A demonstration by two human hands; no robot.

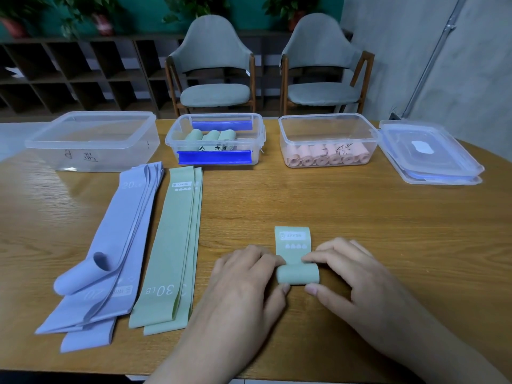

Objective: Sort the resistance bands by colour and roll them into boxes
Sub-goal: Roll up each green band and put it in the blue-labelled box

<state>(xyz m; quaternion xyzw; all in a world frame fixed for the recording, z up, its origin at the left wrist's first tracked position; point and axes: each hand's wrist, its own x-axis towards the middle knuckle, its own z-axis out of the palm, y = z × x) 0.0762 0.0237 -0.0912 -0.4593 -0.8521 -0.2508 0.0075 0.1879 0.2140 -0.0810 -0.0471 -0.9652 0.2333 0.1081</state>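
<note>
Left hand [243, 275] and right hand [346, 273] both pinching ends of half-rolled green resistance band [297, 273] on wooden surface [360, 217], thumbs against roll, fingers curled over.

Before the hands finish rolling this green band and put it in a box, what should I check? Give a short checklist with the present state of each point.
1. Both hands on the roll: left hand and right hand pinch the green band. Ok.
2. Roll complete: a flat tail remains unrolled. Not ok.
3. Roll edges even: cannot tell.
4. Matching box open: the middle box holds green rolls, no lid. Ok.
5. Room in that box: looks enough. Ok.
6. Path to the box free: bare table between. Ok.
</note>
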